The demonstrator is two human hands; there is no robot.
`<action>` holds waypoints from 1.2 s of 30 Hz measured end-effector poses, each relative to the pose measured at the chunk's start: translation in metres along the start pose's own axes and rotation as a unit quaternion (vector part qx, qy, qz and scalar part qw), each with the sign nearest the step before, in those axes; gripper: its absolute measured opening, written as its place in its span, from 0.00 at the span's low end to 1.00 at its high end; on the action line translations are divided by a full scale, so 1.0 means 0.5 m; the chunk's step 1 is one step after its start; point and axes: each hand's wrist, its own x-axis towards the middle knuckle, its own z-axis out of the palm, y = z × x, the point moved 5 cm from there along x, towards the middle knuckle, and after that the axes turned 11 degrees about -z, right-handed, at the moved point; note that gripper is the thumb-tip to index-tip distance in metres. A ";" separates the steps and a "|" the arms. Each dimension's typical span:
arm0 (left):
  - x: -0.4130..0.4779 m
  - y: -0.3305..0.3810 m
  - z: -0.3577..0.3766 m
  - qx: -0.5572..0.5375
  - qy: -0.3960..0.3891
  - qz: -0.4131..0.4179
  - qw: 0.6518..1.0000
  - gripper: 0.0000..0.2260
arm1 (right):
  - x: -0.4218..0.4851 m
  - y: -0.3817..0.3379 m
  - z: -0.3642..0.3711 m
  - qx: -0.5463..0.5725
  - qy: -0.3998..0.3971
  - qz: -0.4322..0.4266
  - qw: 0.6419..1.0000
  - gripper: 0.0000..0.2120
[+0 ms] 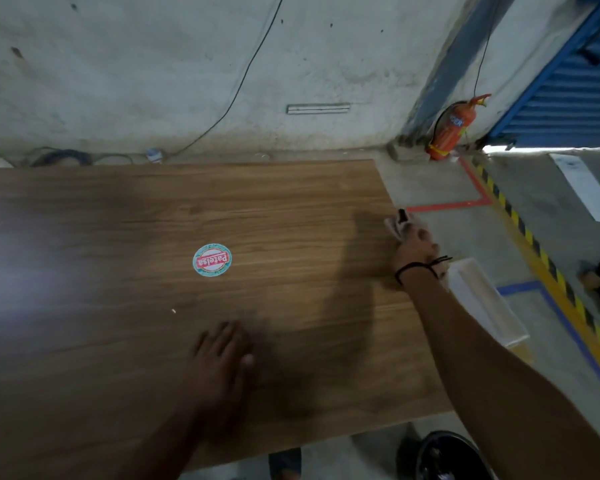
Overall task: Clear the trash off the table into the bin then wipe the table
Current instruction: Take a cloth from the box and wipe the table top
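The wooden table (118, 220) fills most of the view. A round teal and red sticker (212, 259) lies near its middle, and a tiny pale scrap (174, 311) lies in front of it. My right hand (414, 249) is at the table's right edge, gripping a pale cloth (394, 225) with a dark bit at its far end. My left hand (222, 355) rests flat on the table near the front, fingers straight. A black bin (444, 455) stands on the floor by the table's front right corner.
A white rectangular tray (485, 299) sits on the floor just right of the table. A red fire extinguisher (449, 129) stands against the back wall. Yellow-black hazard tape (548, 268) and blue tape mark the floor at right. Cables lie along the wall.
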 end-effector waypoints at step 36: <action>0.174 -0.126 -0.042 0.089 0.080 -0.113 0.986 0.18 | -0.067 -0.367 0.239 -0.031 -0.110 -0.147 0.983 0.21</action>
